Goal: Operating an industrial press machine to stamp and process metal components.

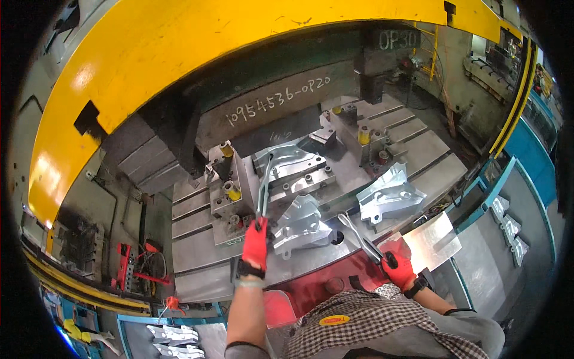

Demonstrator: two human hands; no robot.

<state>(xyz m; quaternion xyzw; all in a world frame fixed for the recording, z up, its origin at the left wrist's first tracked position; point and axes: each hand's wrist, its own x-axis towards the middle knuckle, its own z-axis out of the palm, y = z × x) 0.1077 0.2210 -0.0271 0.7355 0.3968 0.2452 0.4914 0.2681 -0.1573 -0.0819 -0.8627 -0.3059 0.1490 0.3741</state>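
My left hand (256, 245), in a red glove, is closed around long metal tongs (263, 194). Their far tip meets a shiny formed sheet-metal part (290, 157) lying on the press die (302, 184); whether the tips grip it I cannot tell. At the lower right, my right hand (397, 268), also gloved in red, grips a second pair of metal tongs (359, 238). Those point forward and left, between two more formed metal parts. One metal part (302, 227) lies by my left hand; the other metal part (390, 194) sits farther right on the bolster plate.
A yellow press frame (197, 36) arches overhead. Yellow-topped posts (232, 191) flank the die. Beside my right hand lies a flat sheet-metal piece (433, 242). Formed parts rest on a blue-edged table (487, 272) at right and in a rack (173, 342) at lower left.
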